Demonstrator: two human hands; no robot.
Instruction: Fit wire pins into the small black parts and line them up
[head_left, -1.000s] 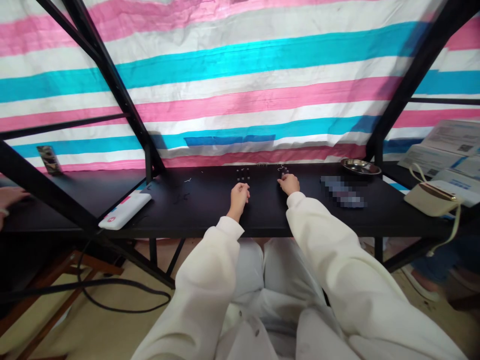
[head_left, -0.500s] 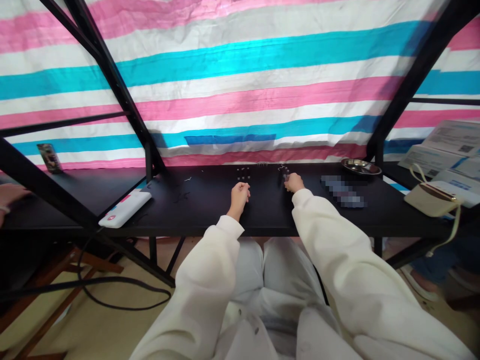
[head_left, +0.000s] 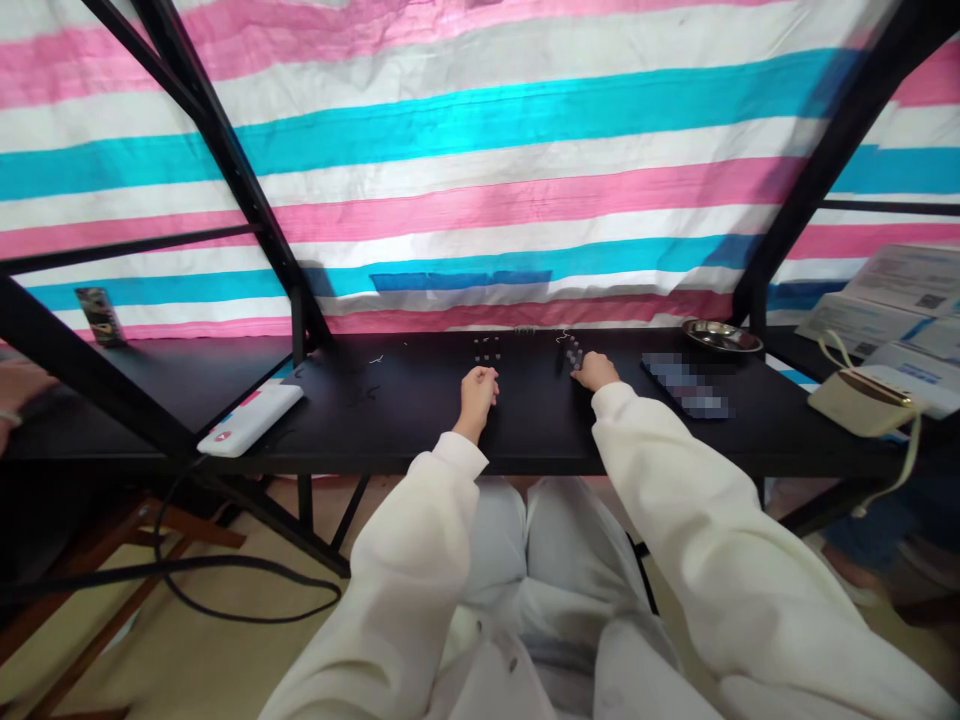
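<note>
On the black table (head_left: 405, 410), several small grey pieces (head_left: 487, 357) lie in short rows. Just in front of them is my left hand (head_left: 478, 392), its fingers pinched together; whatever it holds is too small to make out. My right hand (head_left: 596, 371) rests low at the tabletop with its fingers curled, beside a second cluster of small pieces (head_left: 574, 353). Its fingertips are partly hidden, so their hold cannot be told. A thin white strand (head_left: 562, 336) lies behind that cluster.
A shiny metal dish (head_left: 721, 336) and a blurred-out flat item (head_left: 686, 385) are right of my right hand. Farther right are a cream bag (head_left: 862, 400) and boxes (head_left: 900, 300). A white device (head_left: 251, 418) lies left. Another person's hand (head_left: 26, 385) shows at far left.
My right hand has moved slightly right and toward me, uncovering more of the small pieces beside it. My left hand stays nearly in place.
</note>
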